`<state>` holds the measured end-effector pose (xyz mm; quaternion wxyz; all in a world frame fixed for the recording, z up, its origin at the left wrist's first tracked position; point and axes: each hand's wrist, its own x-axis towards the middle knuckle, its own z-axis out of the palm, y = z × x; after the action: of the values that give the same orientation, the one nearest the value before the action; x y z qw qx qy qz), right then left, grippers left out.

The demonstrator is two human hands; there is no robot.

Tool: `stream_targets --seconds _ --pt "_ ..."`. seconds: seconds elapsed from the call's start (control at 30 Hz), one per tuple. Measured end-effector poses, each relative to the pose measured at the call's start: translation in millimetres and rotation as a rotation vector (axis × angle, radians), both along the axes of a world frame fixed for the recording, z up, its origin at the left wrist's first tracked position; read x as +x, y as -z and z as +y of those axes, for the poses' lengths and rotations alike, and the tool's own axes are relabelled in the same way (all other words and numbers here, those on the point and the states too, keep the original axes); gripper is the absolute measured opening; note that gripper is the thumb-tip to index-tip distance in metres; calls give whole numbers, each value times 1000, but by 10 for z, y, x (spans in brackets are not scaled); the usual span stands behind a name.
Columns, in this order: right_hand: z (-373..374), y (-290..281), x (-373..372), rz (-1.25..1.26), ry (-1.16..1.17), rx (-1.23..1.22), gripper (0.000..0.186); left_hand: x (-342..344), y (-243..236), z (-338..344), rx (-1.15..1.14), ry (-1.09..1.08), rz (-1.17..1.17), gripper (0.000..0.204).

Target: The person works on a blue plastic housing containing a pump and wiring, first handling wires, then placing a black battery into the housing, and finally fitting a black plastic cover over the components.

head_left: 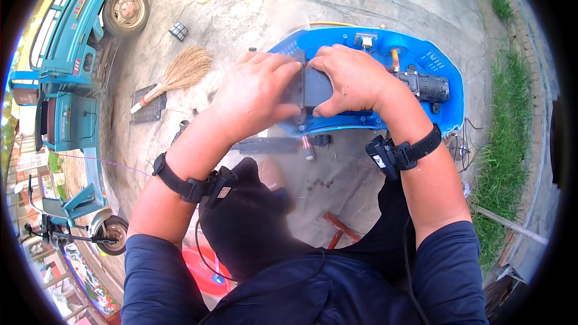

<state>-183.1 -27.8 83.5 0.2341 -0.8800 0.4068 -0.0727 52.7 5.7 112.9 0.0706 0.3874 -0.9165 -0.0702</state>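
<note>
A blue plastic housing [454, 75] lies open on the ground in front of me, its hollow side up. Over its left part is a dark box-shaped part [318, 89] with a raised ridge along its left side. My left hand [256, 87] grips the ridged side, thumb below and fingers curled above. From the other side my right hand [356, 79] holds the part between thumb and fingers. Inside the housing's right end sits a black cylindrical pump-like unit [430, 87], with a copper-coloured pipe [395, 60] near it. My palms hide some of the housing's inside.
To the left lie a straw broom [183, 69], a black slatted panel [144, 105] and a small dark cage-like piece [179, 31]. A red-handled tool [340, 229] and a red basin [201, 271] are close to my legs. A teal cargo tricycle [69, 84] stands far left; grass [503, 114] borders the right.
</note>
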Motion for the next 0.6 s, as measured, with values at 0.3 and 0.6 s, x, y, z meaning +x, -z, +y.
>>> stream_targets --seconds 0.3,0.6 --pt "19 -53 -2 -13 6 16 68 -51 -81 -29 93 -36 -2 67" --pt "-16 -1 2 -82 30 -16 63 -18 -31 54 15 -71 50 69"
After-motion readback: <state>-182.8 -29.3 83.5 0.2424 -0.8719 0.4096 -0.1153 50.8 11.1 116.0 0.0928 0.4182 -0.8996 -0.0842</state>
